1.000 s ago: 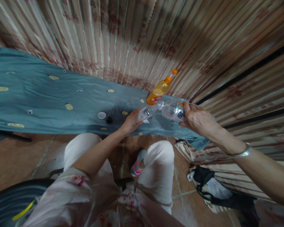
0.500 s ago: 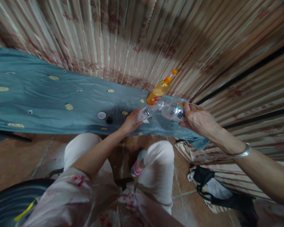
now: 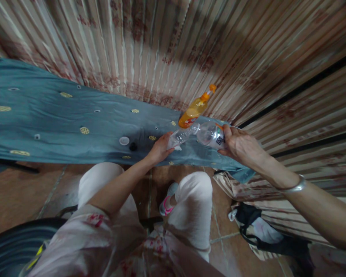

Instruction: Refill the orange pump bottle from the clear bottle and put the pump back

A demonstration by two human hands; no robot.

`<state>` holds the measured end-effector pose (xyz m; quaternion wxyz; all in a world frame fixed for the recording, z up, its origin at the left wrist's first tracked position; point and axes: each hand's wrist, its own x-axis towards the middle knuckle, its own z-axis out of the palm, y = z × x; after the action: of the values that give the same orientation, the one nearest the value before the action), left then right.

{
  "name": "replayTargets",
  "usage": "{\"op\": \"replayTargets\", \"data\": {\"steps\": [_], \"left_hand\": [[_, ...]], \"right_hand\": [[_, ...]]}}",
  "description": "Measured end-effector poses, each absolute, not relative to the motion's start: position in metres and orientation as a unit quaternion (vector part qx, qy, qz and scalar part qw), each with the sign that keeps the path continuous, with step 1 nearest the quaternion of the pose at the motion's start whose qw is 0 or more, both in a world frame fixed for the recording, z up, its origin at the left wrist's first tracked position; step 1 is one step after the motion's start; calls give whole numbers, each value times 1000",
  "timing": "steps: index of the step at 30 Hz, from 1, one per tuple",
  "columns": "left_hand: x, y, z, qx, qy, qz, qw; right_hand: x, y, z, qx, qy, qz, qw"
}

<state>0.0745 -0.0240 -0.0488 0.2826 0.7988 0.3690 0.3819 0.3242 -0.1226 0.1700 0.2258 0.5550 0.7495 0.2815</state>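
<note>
My left hand [image 3: 161, 147] is closed around a small clear plastic bottle [image 3: 180, 138], tilted with its neck up and to the right. In my right hand [image 3: 238, 142] is a larger clear plastic bottle [image 3: 210, 134] with a printed label, lying nearly sideways. Its mouth points left and meets the neck of the smaller bottle; whether they touch cannot be made out. Just behind them stands an orange pump bottle [image 3: 192, 112] with orange liquid. To the left of my left hand lie a white round lid [image 3: 124, 141] and a small black cap [image 3: 133, 146].
A blue-green cloth with yellow prints [image 3: 109, 119] covers the long narrow table. Behind it hangs a pleated curtain [image 3: 150, 50]. My knees are below the front edge. A dark bag [image 3: 248, 215] lies on the tiled floor at right, a black ridged round object [image 3: 17, 246] at lower left.
Both hands and both bottles keep almost the same place. No clear movement shows.
</note>
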Motion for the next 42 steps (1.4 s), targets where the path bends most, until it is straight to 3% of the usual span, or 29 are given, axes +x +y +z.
{"op": "replayTargets", "data": {"steps": [42], "left_hand": [[74,-23,-51,800,361,384,286]], "right_hand": [[322,-123,171,559,748,277,226]]}}
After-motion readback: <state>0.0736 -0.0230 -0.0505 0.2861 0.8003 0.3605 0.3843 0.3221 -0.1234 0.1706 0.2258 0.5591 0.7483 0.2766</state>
